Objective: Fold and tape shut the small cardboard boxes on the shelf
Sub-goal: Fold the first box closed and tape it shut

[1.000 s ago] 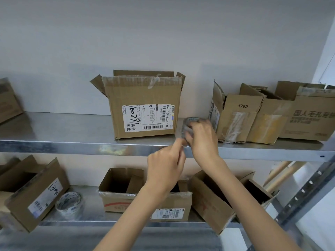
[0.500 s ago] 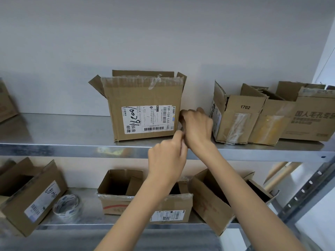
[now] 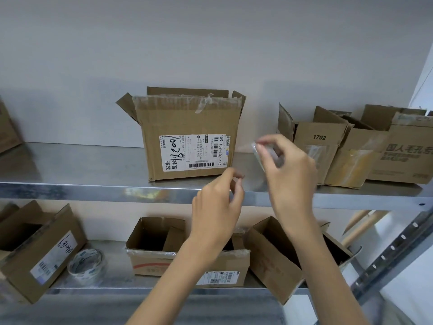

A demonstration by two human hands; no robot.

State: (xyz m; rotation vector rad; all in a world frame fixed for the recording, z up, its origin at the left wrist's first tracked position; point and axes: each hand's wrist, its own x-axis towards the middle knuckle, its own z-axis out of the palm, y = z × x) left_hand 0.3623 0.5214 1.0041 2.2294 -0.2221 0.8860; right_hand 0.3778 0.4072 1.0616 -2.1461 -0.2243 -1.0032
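An open cardboard box [image 3: 189, 137] with a white shipping label stands on the upper metal shelf [image 3: 70, 170], its four flaps up. Just right of it, my right hand [image 3: 289, 177] grips a roll of clear tape [image 3: 259, 158], which the fingers mostly hide. My left hand [image 3: 218, 207] is lower and to the left, in front of the shelf edge. Its thumb and fingertips pinch the tape's loose end [image 3: 237, 180]. The strip between the hands is too faint to trace.
Three more open boxes crowd the upper shelf at right, the nearest marked 1702 [image 3: 318, 141]. The lower shelf holds several open boxes [image 3: 164, 259] and a second tape roll [image 3: 85, 266]. A perforated metal upright [image 3: 398, 245] slants at right. Another box edge [image 3: 7, 127] shows at far left.
My right hand has lifted the tape roll up and to the right, away from the labelled box. The left hand has stayed low, so the two hands have drawn apart.
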